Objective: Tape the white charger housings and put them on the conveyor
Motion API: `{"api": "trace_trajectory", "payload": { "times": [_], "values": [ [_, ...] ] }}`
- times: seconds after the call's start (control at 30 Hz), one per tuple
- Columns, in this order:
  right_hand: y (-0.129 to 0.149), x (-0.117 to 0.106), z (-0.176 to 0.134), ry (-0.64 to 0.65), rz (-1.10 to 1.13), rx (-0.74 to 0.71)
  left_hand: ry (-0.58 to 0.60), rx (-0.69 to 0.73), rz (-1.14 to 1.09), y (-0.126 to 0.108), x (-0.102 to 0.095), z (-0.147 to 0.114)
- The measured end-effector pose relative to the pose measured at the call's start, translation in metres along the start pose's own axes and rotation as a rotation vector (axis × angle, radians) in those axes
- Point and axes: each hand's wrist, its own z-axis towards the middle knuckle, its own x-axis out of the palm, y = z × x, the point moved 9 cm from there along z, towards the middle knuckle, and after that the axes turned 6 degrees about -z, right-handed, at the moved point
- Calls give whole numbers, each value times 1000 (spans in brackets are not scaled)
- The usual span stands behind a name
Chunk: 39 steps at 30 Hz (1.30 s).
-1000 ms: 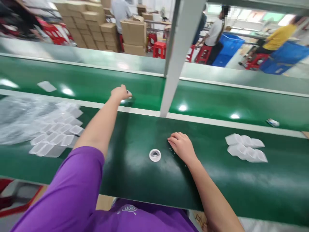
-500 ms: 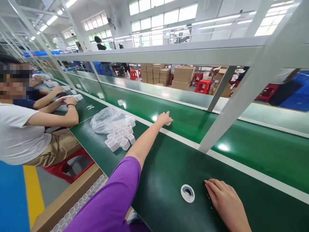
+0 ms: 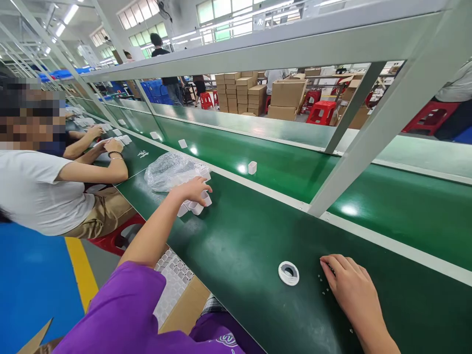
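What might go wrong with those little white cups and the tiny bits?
The left hand is right at the bunched white cups, so it might knock some over. The right hand rests beside the tiny bits and could scatter them. The lone cup on the green strip might tip if bumped.

Head-worn view, forward and down

White wall [image 3: 182,20] fitted with paned windows [image 3: 132,14] and a fan [image 3: 164,11], tube lights [image 3: 67,20] mounted overhead, pale shelf [image 3: 258,58] supported by posts [image 3: 370,132] above the green counter [image 3: 236,250], cartons [image 3: 242,92] stacked behind, red stools [image 3: 320,114] positioned near the cartons, blue floor [image 3: 33,280] bordered by a yellow stripe [image 3: 83,270].
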Motion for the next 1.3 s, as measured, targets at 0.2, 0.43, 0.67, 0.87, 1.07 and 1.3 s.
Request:
{"api": "trace_trajectory", "payload": {
  "times": [0.2, 0.43, 0.67, 0.87, 1.07, 1.3],
  "values": [
    [-5, 4, 0, 1, 94, 65, -180, 55, -113, -24, -14, -9],
    [-9, -8, 0, -27, 568, 295, 121, 133, -918, -132, 55, -28],
    [-1, -47, 3, -243, 489, 262, 866, 72, -1328, -242, 178, -59],
    [16, -50, 10, -304, 343, 54, 838, 47, -1428, -242, 192, -60],
    [23, -45, 7, -295, 282, 31, 926, 88, -1428, -239, 203, -64],
    [17, -32, 6, -230, 384, 100, 947, 82, -1507, -238, 212, -64]
  ]
}}
